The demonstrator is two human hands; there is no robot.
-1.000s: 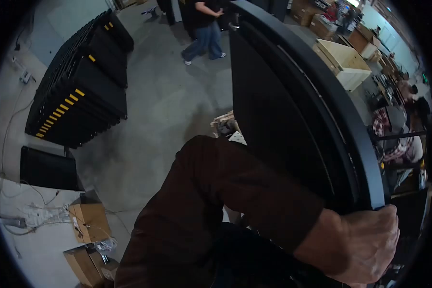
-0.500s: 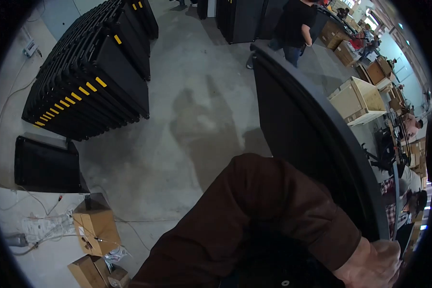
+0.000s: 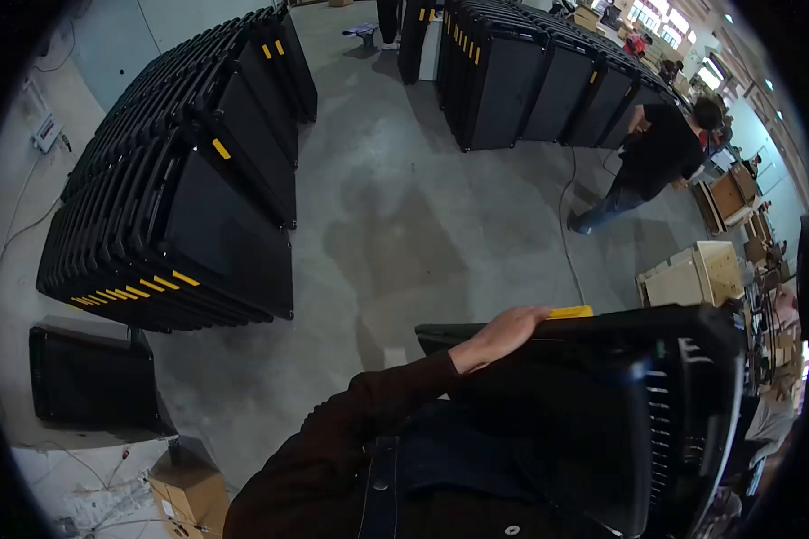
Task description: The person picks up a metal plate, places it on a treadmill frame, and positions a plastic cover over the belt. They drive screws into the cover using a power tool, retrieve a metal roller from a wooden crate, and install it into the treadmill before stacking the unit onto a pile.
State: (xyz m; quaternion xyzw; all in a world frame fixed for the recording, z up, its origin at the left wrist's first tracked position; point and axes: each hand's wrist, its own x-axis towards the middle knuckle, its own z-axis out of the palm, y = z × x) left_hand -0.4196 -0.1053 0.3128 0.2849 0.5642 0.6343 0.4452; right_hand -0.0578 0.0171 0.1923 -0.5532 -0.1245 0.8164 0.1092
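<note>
My left hand (image 3: 505, 336) reaches across my body from the brown sleeve and grips the upper edge of a large flat black panel (image 3: 566, 395). Its fingertips lie by a yellow strip (image 3: 570, 313) on that edge. The panel stands close in front of me at the right, tilted in the view, with a row of slots along its right part. My right hand does not show.
Rows of upright black panels (image 3: 229, 207) with yellow strips stand at the left, and more panels (image 3: 503, 85) at the back. One panel (image 3: 94, 373) leans by the left wall, near a cardboard box (image 3: 189, 494). A person (image 3: 661, 153) and a wooden crate (image 3: 688, 278) are at right; a cable (image 3: 566, 207) crosses the floor.
The black panel has swung down from its raised, slanted position. My left hand has moved from the lower right to its upper edge. The person at the back appears farther right.
</note>
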